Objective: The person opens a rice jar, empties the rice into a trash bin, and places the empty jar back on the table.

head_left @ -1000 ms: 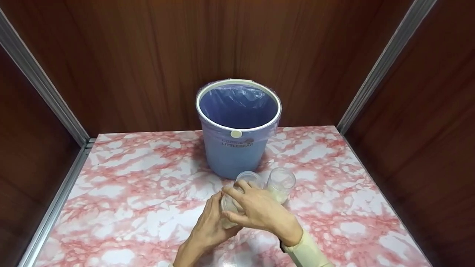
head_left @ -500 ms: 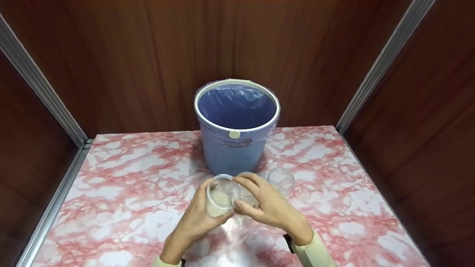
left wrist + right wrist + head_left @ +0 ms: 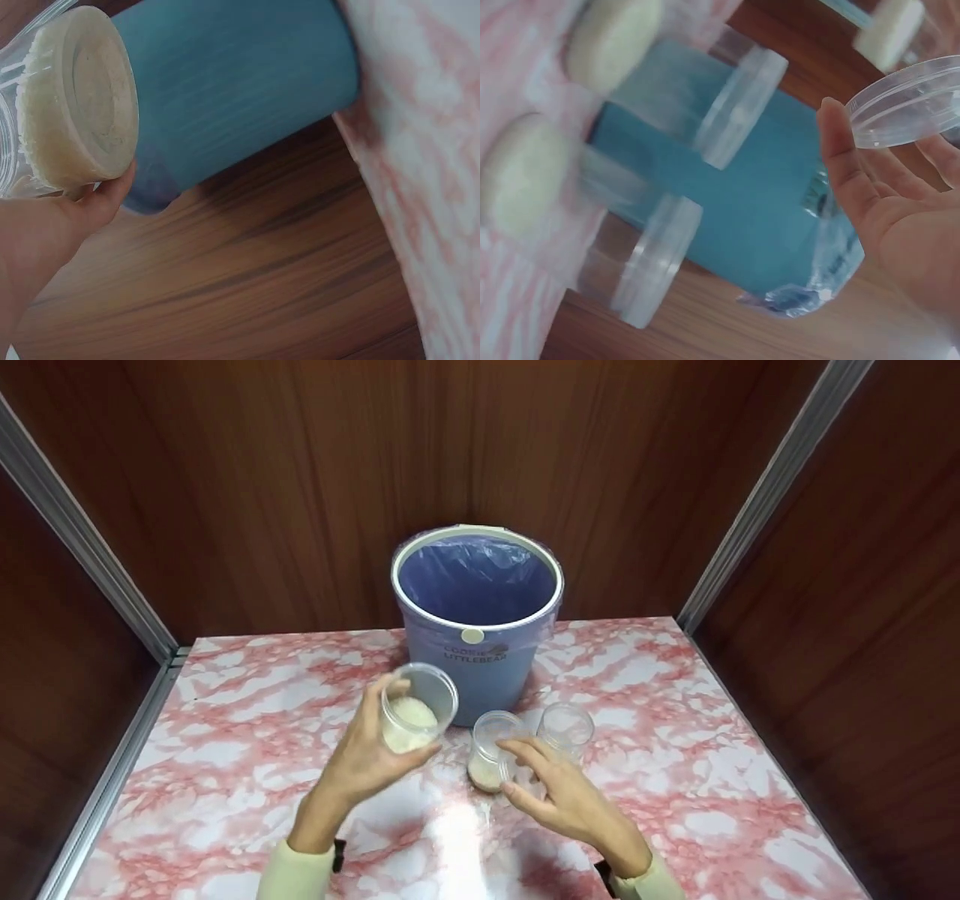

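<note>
My left hand point(image 3: 360, 757) grips a clear plastic jar point(image 3: 411, 726) in front of the bin, tilted and without a lid. White grains like rice fill its lower part; in the left wrist view the jar's base point(image 3: 97, 97) faces the camera. Between thumb and fingers, my right hand point(image 3: 566, 799) holds a clear round lid point(image 3: 907, 101), seen nearly edge-on in the head view. Close to that hand stand two similar jars on the table, a nearer one point(image 3: 487, 769) and one further right point(image 3: 566, 724). Both have pale contents at the bottom and lids on in the right wrist view.
A blue bin point(image 3: 480, 686) with a pale rim and a thin plastic liner stands at the back middle. The red-and-white marbled table point(image 3: 262, 765) is enclosed by brown wood-look panels point(image 3: 300, 495) with metal corner strips point(image 3: 780, 487).
The right hand has taken the lid off the jar. The left hand has carried the open jar up, left and towards the bin, while the right hand has drawn right with the lid.
</note>
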`<act>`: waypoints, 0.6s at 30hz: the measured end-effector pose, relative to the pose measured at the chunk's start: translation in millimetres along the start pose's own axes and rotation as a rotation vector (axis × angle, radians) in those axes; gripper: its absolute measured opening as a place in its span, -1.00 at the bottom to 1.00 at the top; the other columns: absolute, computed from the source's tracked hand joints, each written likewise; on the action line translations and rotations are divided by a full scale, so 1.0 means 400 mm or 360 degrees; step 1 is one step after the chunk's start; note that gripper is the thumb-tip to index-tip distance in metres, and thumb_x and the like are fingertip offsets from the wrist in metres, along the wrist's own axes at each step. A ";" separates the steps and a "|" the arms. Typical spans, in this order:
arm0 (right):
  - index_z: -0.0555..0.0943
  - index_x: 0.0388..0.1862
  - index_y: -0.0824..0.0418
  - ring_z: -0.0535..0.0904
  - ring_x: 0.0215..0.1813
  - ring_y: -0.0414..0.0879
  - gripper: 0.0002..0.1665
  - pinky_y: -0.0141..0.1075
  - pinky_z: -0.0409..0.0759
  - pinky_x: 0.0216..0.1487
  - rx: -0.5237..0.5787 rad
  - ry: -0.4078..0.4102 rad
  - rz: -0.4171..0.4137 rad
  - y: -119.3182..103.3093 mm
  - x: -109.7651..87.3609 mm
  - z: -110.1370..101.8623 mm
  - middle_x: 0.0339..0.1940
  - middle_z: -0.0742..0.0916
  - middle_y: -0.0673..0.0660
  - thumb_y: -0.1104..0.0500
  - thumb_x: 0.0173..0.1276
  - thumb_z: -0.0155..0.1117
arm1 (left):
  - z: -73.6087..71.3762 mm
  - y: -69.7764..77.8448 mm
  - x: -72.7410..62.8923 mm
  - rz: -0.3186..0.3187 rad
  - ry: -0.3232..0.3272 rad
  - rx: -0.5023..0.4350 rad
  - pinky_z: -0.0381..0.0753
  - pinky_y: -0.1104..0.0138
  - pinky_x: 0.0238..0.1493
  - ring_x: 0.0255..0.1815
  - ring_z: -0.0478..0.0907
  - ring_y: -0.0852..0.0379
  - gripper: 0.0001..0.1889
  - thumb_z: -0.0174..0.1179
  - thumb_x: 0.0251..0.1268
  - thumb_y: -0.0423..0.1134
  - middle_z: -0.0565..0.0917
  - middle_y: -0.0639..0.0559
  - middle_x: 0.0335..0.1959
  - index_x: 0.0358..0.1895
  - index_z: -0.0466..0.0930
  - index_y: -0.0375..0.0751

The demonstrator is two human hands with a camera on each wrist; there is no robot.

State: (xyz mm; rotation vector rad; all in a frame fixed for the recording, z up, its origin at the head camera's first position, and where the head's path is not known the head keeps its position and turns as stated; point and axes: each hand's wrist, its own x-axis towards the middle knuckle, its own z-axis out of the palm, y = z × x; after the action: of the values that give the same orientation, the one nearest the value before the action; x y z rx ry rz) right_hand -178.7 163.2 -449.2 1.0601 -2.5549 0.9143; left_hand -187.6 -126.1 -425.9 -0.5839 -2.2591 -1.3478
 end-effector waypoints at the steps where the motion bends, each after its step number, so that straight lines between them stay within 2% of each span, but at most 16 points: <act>1: 0.43 0.37 0.04 0.55 -0.12 -0.26 -0.40 -0.38 0.58 -0.21 -0.0001 -0.0023 0.0016 0.001 -0.006 0.005 0.17 0.61 0.00 -0.06 0.39 0.22 | -0.007 0.002 0.007 0.0003 0.0003 -0.0018 0.46 0.03 0.26 0.26 0.48 -0.04 0.06 0.61 -0.22 -0.19 0.51 -0.17 0.22 0.43 0.15 -0.12; 6: 0.40 0.40 -0.01 0.57 -0.03 -0.26 -0.40 -0.31 0.62 -0.12 -0.0002 -0.0141 0.0055 0.010 -0.030 0.028 0.22 0.58 -0.04 -0.12 0.43 0.16 | -0.031 0.008 0.028 0.0011 0.0010 -0.0063 0.45 0.13 0.20 0.24 0.48 -0.04 0.02 0.60 -0.18 -0.16 0.50 -0.17 0.22 0.39 0.15 -0.21; 10: 0.40 0.39 -0.05 0.58 0.04 -0.22 -0.43 -0.22 0.63 -0.01 0.0009 -0.0198 0.0034 0.024 -0.040 0.044 0.24 0.58 -0.02 -0.13 0.45 0.13 | -0.045 0.012 0.041 0.0017 0.0016 -0.0029 0.45 0.17 0.21 0.24 0.48 -0.01 0.03 0.60 -0.18 -0.15 0.51 -0.17 0.21 0.40 0.14 -0.16; 13: 0.42 0.36 0.01 0.58 0.09 -0.17 -0.44 -0.18 0.62 0.04 -0.0021 -0.0244 -0.0013 0.038 -0.050 0.057 0.21 0.59 0.01 -0.13 0.45 0.13 | -0.056 0.016 0.054 0.0013 0.0023 0.0012 0.46 0.19 0.19 0.23 0.48 0.03 0.03 0.60 -0.18 -0.13 0.51 -0.13 0.20 0.41 0.15 -0.14; 18: 0.38 0.42 0.00 0.57 0.22 -0.02 -0.37 -0.04 0.60 0.15 -0.0064 -0.0412 -0.0027 0.056 -0.077 0.089 0.29 0.57 0.10 -0.20 0.46 0.08 | -0.078 0.015 0.085 0.0015 0.0007 0.0040 0.45 0.17 0.19 0.21 0.48 0.02 0.03 0.60 -0.18 -0.12 0.50 -0.12 0.20 0.42 0.14 -0.14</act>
State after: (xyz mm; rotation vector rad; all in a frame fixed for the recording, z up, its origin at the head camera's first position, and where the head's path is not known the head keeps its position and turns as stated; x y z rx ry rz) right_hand -171.4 170.3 -500.1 1.2601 -2.7519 0.7612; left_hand -206.8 -146.9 -389.1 -0.5821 -2.2637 -1.3130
